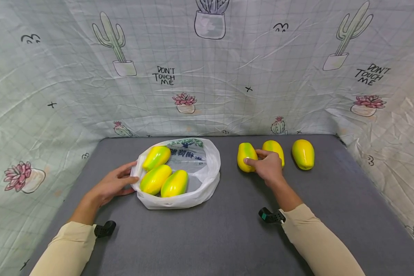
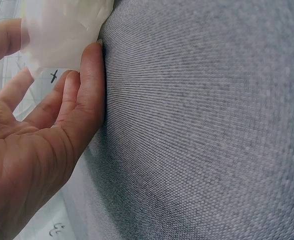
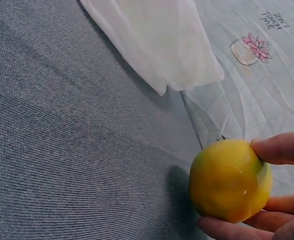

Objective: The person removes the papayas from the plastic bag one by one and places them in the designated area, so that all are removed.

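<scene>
In the head view my left hand touches the left side of a white plastic bag, its spread fingers lying against the film. The left wrist view has the lowest finger along the table beside the bag. Three yellow-green papayas lie in the bag: an upper papaya, a middle papaya and a lower papaya. Right of the bag, my right hand grips another papaya between thumb and fingers. Seen end-on in the right wrist view, this papaya is close to the table.
Partly hidden behind the right hand lies a papaya; farther right is another papaya. Both are on the grey table. A cactus-printed cloth hangs behind it and along both sides.
</scene>
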Available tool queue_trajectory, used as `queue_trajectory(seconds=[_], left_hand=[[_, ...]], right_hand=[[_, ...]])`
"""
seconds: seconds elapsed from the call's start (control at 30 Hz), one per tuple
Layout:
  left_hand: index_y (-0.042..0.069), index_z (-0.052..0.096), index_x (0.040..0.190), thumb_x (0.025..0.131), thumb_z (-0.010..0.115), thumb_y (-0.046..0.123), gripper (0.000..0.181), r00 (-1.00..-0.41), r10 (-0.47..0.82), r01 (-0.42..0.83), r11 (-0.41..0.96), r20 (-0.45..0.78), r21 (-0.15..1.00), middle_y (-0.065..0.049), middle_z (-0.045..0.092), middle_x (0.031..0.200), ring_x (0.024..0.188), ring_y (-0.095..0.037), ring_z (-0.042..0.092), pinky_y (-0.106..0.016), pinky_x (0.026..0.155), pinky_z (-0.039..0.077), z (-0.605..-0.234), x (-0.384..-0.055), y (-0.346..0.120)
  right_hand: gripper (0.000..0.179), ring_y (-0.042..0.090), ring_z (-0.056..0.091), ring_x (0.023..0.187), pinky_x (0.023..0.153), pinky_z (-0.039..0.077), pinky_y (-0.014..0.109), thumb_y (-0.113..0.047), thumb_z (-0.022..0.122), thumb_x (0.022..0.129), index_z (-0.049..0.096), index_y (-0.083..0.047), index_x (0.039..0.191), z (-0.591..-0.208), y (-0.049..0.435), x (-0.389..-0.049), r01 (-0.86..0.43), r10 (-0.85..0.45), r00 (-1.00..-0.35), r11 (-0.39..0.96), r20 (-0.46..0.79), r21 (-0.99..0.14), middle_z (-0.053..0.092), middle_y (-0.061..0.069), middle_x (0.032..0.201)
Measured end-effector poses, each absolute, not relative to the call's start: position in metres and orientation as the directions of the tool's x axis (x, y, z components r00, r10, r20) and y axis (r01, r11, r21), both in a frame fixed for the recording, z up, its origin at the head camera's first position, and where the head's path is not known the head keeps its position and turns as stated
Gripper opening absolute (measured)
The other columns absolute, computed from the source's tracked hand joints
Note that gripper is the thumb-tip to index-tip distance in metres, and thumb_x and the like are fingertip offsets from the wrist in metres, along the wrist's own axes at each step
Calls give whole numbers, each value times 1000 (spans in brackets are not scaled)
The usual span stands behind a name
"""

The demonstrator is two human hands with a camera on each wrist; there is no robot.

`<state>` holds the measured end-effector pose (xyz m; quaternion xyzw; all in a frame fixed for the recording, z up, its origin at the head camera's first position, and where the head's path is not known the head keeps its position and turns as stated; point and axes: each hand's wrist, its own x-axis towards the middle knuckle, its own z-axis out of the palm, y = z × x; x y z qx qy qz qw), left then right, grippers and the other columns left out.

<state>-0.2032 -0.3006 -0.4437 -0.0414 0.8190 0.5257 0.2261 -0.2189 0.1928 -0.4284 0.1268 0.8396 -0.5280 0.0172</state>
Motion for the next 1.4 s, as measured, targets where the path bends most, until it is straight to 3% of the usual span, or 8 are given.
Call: queue_trajectory(seconds=[0.9, 1.13, 1.23, 1.33, 1.4], left_hand=[[20, 10, 170, 103, 66, 33, 88, -896, 177, -293, 454, -408, 841, -27, 22, 168, 140, -38, 46, -44, 103, 60, -446, -204, -302], [20, 11, 170, 103, 66, 32, 87, -896, 173, -295, 456, -409, 840, -27, 22, 168, 141, -38, 47, -45, 103, 59, -447, -204, -303], [20, 9, 170, 104, 65, 31, 86, -896, 179, -289, 457, -406, 841, -28, 21, 168, 141, -39, 46, -46, 103, 59, -448, -204, -303], [20, 9, 170, 104, 65, 31, 86, -896, 181, -289, 454, -405, 843, -28, 21, 168, 141, -39, 46, -46, 103, 59, -448, -203, -303], [21, 10, 170, 104, 65, 32, 87, -897, 179, -290, 455, -405, 842, -28, 22, 168, 141, -39, 46, -45, 103, 59, -447, -203, -303]], right_hand=[[69, 39, 56, 134, 111, 50, 54, -36, 74, 96, 53, 1, 150, -437, 188, -213, 125, 168, -985, 552, -37, -824, 57, 23, 151], [69, 40, 48, 145, 119, 43, 58, -37, 73, 96, 52, 0, 151, -433, 187, -211, 81, 157, -987, 595, 17, -800, 53, 22, 156], [68, 41, 51, 142, 115, 46, 59, -37, 73, 97, 52, -2, 151, -430, 186, -210, 60, 162, -986, 607, 49, -792, 54, 21, 155], [66, 41, 61, 122, 102, 53, 55, -37, 74, 96, 55, -3, 149, -426, 183, -209, 28, 164, -982, 617, 94, -786, 63, 23, 143], [65, 40, 61, 116, 99, 53, 54, -37, 75, 95, 56, -4, 149, -423, 180, -208, 8, 160, -980, 620, 117, -785, 65, 23, 139]])
